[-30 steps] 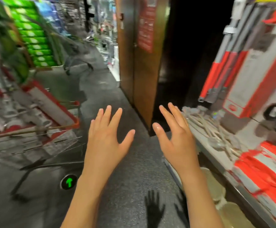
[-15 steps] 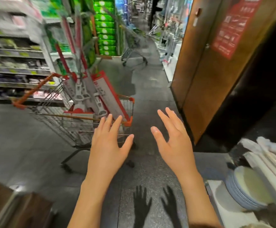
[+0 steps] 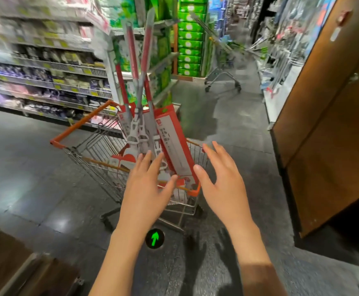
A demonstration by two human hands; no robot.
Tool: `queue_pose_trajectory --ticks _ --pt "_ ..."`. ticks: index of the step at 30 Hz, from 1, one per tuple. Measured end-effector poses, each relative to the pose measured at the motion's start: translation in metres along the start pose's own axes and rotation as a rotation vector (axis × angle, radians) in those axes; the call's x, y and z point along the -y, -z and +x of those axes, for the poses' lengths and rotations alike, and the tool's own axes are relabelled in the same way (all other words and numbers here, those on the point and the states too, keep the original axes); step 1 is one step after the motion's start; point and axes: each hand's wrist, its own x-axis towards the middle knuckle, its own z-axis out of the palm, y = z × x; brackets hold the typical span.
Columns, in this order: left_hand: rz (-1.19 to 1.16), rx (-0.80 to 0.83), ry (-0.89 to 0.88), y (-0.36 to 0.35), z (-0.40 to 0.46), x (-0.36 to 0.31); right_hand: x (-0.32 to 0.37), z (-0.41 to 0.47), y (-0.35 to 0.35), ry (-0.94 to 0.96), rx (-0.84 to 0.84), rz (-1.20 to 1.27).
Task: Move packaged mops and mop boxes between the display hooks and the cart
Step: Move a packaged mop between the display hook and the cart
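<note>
While both hands point(image 3: 146, 189) hover open, mop box point(image 3: 174, 142) in cart point(image 3: 84, 127)

Head camera looks forward and down the somewhat blurred aisle, cart point(image 3: 93, 155) near.

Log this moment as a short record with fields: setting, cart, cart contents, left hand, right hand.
setting: shop aisle, stocked shelves at left
cart: wire cart with orange rim, on the dark floor ahead
cart contents: red mop box leaning; several packaged mops standing, handles up
left hand: left hand empty, fingers spread, over the cart's near edge
right hand: right hand empty, fingers spread, beside the box
</note>
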Motion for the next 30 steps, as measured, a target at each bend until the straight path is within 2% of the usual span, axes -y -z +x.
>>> queue_pose_trajectory --ticks 6,15,25,30 --pt "0.007 -0.067 0.099 -0.015 0.066 0.023 -0.024 0.082 -0.034 0.041 0.11 0.075" --pt "0.007 -0.121 0.19 -0.008 0.163 0.098 -0.014 0.185 -0.122 0.086 0.166 0.081" --pt "0.035 -0.033 0.112 0.024 0.304 0.192 0.031 0.301 -0.219 -0.033 0.152 0.078" --pt "0.02 0.036 0.098 0.017 0.355 0.227 0.031 0.338 -0.254 -0.049 0.116 0.057"
